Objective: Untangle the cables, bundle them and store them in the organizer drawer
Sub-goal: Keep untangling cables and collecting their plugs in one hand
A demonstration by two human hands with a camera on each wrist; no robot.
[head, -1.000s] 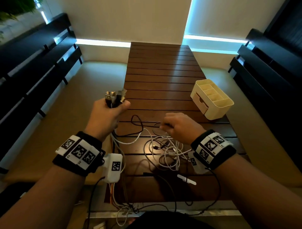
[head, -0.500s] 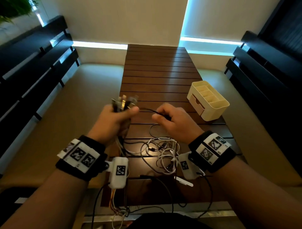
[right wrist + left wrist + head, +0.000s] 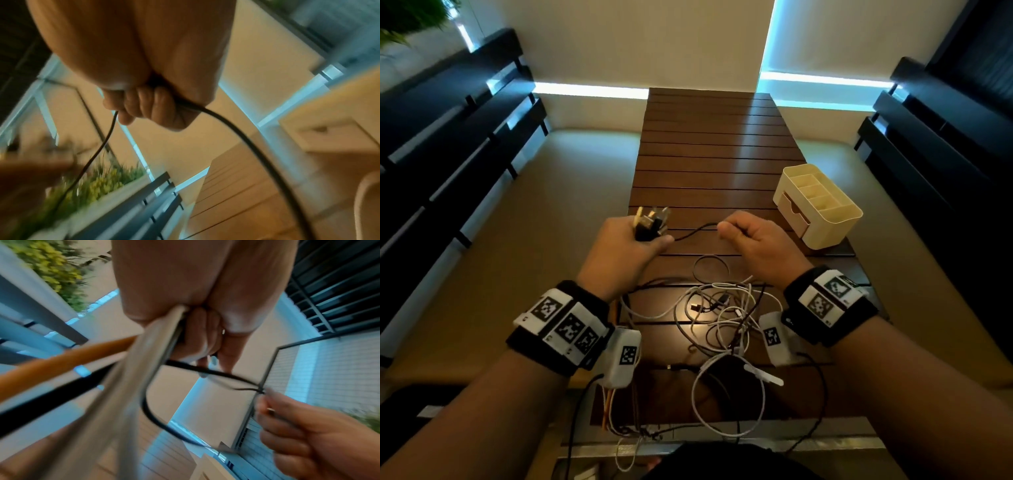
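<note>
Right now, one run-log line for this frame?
left hand: grips cable plugs | right hand: pinches black cable | tangle: on table | organizer: drawer closed

The table (image 3: pixel 709 164) is dark brown slatted wood with a smooth, glossy sheen. The organizer (image 3: pixel 839 219) near its right edge looks like matt cream plastic. Cables (image 3: pixel 722 308) have smooth white and black sheaths; the plugs (image 3: pixel 650 219) show shiny metal tips. Wristbands (image 3: pixel 561 325) look black cloth.

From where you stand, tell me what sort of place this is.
Probably a patio or balcony seating corner: a slatted wooden table flanked by cushioned benches with dark slatted backrests, and a green plant at the edge.
</note>
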